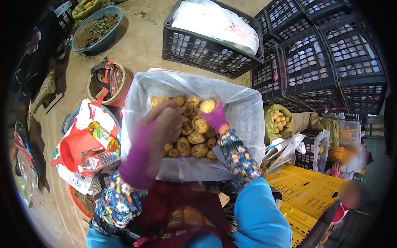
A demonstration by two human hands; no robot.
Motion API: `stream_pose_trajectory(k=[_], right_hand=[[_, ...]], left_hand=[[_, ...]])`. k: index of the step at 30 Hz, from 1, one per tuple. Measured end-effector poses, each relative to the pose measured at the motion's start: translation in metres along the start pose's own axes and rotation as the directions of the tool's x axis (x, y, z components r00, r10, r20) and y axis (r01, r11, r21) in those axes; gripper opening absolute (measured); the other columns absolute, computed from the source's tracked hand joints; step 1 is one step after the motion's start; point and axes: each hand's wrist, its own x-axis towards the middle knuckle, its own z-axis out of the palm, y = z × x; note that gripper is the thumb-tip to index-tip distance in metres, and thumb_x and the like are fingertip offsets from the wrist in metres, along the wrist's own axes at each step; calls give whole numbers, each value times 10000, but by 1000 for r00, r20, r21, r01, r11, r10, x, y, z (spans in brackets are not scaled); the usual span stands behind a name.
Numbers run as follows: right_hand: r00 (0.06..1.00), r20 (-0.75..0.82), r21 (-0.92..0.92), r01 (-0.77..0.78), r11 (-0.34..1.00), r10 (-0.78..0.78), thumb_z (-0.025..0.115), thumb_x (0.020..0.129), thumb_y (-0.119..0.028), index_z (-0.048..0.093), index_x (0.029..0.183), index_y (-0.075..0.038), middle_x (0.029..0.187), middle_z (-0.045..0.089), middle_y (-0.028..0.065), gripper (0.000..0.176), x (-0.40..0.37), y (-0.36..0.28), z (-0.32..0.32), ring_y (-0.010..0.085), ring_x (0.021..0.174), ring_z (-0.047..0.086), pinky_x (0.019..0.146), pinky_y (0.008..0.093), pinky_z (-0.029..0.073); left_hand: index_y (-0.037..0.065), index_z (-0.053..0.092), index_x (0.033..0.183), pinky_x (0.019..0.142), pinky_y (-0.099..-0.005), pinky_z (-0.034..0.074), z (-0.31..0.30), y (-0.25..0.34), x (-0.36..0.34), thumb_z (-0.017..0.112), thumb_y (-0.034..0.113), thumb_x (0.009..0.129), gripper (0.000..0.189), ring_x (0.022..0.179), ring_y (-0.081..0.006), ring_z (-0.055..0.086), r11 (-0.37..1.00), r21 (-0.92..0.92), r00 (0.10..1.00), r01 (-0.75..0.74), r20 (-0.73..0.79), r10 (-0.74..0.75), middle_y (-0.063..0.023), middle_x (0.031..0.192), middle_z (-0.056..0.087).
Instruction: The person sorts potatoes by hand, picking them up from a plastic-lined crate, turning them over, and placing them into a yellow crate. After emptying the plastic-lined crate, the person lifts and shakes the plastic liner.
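Note:
A crate lined with translucent white plastic [242, 97] stands in front of me, with several soil-marked potatoes [199, 125] heaped in it. My right hand [217, 117], in a purple fingerless glove, grips one potato [207, 106] at the upper right of the heap. Over the left side of the heap is my left hand [155, 134], also in a purple glove. Its fingers are stretched out and slightly blurred, and no object shows in them. The left hand covers part of the potatoes below it.
A black crate [206, 51] with a white bag stands beyond. Stacked black crates [310, 62] rise at the right, above a green sack of potatoes [278, 120]. Yellow crates [306, 190] lie lower right. At the left are a bucket [122, 89], a red dustpan [76, 149] and bottles [99, 134].

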Motion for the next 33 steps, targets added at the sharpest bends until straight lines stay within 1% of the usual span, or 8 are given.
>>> stream_pose_trajectory(k=[5,9,16,20,25,28,30,33], right_hand=[[837,-26,-121,540,833,-546,913,585,-283,382,1397,4,1305,523,181,1011,-87,-150,-52,330,1250,495,1074,398,402],[837,256,605,252,755,-484,817,773,-274,263,1492,5,1432,426,197,950,-118,-173,-103,281,1315,441,1102,376,348],[978,0,198,205,959,-209,616,944,-256,618,1137,12,1002,678,118,330,-147,-184,-105,219,931,646,815,333,498],[964,-201,482,253,839,-175,580,957,-319,670,1029,-40,862,665,35,302,-110,-96,-81,146,780,630,712,278,502],[906,295,659,-423,622,304,443,978,-568,455,1368,-124,1134,650,62,591,-158,-147,-127,230,866,635,776,381,529],[715,657,754,-610,245,-240,395,953,-659,438,1380,-105,1242,574,115,701,-176,-165,-122,232,1025,599,867,396,538],[850,172,856,121,502,-497,376,957,-656,448,1373,-106,1228,587,117,693,-183,-174,-107,235,1002,605,852,377,537],[884,211,783,103,614,-418,453,953,-584,468,1361,-101,1278,580,90,633,-177,-156,-98,242,1131,571,936,424,493]], left_hand=[[115,296,1490,978,-392,487,9,-43,8,625,323,944,670,1220,-243,536,999,32,999,36,22,-37,-116,1427,433],[130,281,1495,915,-343,536,14,-42,-5,690,212,896,729,1219,-236,532,994,-105,960,23,281,7,-94,1392,441],[95,483,1368,938,-302,496,23,-52,-18,774,83,803,636,1211,-171,505,942,84,859,-326,443,258,-66,1320,508],[64,472,1374,980,-310,458,19,-54,-27,803,130,753,707,1188,-175,518,755,269,742,-598,543,393,-69,1291,533],[50,497,1375,1051,-334,413,22,-47,-27,790,117,712,728,1245,-206,497,796,178,733,-578,543,410,-98,1363,505],[42,551,1331,1044,-335,420,19,-55,-13,782,79,708,665,1250,-208,504,569,274,601,-776,596,533,-118,1419,492],[33,579,1301,1040,-333,425,17,-59,-8,766,63,726,605,1247,-212,514,542,288,587,-789,615,527,-131,1436,491],[41,599,1266,1019,-338,447,15,-60,-7,715,60,793,487,1220,-225,544,785,197,726,-587,556,404,-146,1435,496]])
